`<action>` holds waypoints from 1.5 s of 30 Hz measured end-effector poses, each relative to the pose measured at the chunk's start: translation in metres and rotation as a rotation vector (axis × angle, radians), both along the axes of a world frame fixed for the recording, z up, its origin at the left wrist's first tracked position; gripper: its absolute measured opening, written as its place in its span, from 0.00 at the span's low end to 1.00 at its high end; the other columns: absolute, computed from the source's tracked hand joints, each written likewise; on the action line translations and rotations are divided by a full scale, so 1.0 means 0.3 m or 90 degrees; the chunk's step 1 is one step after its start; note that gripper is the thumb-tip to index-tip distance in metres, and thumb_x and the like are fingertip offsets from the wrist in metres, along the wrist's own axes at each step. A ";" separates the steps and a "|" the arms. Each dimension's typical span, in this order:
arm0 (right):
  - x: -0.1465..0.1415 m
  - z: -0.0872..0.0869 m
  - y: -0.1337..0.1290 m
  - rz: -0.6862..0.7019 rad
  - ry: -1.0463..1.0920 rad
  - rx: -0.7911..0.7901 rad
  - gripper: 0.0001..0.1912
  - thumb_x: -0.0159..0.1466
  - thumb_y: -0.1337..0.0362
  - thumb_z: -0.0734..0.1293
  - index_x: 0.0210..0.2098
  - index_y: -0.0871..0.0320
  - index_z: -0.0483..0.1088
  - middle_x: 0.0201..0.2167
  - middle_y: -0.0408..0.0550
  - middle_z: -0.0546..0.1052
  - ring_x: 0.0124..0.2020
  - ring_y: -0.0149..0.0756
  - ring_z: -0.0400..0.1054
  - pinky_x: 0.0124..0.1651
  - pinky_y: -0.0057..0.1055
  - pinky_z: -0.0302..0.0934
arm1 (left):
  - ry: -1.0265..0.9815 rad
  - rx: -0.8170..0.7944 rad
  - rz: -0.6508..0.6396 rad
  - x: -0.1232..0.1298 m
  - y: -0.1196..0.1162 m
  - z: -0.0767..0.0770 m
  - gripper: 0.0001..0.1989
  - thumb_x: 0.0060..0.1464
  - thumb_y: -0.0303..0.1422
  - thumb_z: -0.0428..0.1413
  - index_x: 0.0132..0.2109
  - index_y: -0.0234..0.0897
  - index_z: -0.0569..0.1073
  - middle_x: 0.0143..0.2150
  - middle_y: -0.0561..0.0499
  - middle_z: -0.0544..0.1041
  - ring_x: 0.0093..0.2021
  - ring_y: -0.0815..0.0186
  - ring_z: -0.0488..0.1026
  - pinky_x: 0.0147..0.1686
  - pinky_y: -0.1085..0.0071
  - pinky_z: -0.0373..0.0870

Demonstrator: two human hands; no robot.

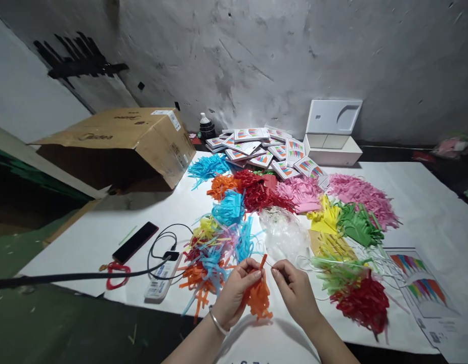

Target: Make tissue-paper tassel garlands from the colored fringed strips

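My left hand is closed on an orange paper tassel, whose cut strips hang below the fingers. A short twisted orange end sticks up above the thumb. Just to the right, my right hand pinches a thin string that runs toward the tassel's top. Left of my hands lies a mixed pile of fringed tassels in blue, red, yellow and orange. Beyond the hands sits a clear plastic bag. To the right, green and red tassels lie with loose white strings.
Packaged cards are heaped at the back beside an open white box. A large cardboard box stands at the back left. A phone, a power bank with a black cable and red-handled scissors lie on the left.
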State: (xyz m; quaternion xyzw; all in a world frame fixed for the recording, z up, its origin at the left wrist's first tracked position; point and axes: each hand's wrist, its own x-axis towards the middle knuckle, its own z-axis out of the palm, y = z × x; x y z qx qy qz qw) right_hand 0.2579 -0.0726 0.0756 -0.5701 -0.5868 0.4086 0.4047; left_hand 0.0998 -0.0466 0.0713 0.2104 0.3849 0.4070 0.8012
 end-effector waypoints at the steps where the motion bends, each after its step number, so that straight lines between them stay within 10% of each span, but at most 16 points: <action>1: -0.001 0.004 -0.002 0.000 0.002 0.005 0.10 0.65 0.61 0.59 0.31 0.58 0.66 0.20 0.37 0.63 0.20 0.26 0.53 0.23 0.24 0.46 | 0.021 0.011 0.003 -0.001 0.000 -0.002 0.14 0.43 0.31 0.65 0.36 0.36 0.70 0.30 0.54 0.73 0.29 0.70 0.71 0.32 0.75 0.67; 22: 0.001 -0.036 -0.012 -0.016 -0.126 0.033 0.08 0.65 0.65 0.57 0.31 0.57 0.64 0.21 0.39 0.66 0.20 0.27 0.58 0.25 0.23 0.47 | 0.169 0.088 0.035 0.004 0.002 -0.063 0.19 0.44 0.34 0.65 0.45 0.38 0.74 0.42 0.48 0.75 0.43 0.63 0.72 0.42 0.70 0.68; 29: -0.019 -0.069 -0.009 0.023 -0.116 -0.014 0.13 0.66 0.57 0.56 0.32 0.57 0.66 0.19 0.39 0.65 0.19 0.29 0.58 0.22 0.24 0.49 | 0.160 0.057 0.006 -0.002 -0.020 -0.120 0.08 0.42 0.28 0.61 0.33 0.35 0.72 0.30 0.52 0.73 0.31 0.68 0.68 0.35 0.72 0.65; 37: -0.054 -0.281 0.111 0.104 -0.194 -0.060 0.13 0.68 0.56 0.52 0.37 0.57 0.63 0.19 0.39 0.67 0.21 0.34 0.64 0.26 0.27 0.55 | 0.410 0.049 -0.011 -0.164 -0.046 -0.334 0.08 0.39 0.23 0.51 0.30 0.37 0.66 0.21 0.61 0.59 0.23 0.72 0.55 0.26 0.75 0.51; 45: -0.221 -0.451 0.282 0.349 -0.488 -0.031 0.14 0.59 0.71 0.61 0.45 0.56 0.68 0.27 0.47 0.78 0.29 0.39 0.71 0.29 0.27 0.51 | 0.578 0.154 -0.175 -0.287 -0.073 -0.358 0.04 0.44 0.31 0.55 0.29 0.36 0.74 0.25 0.54 0.72 0.29 0.65 0.66 0.32 0.72 0.58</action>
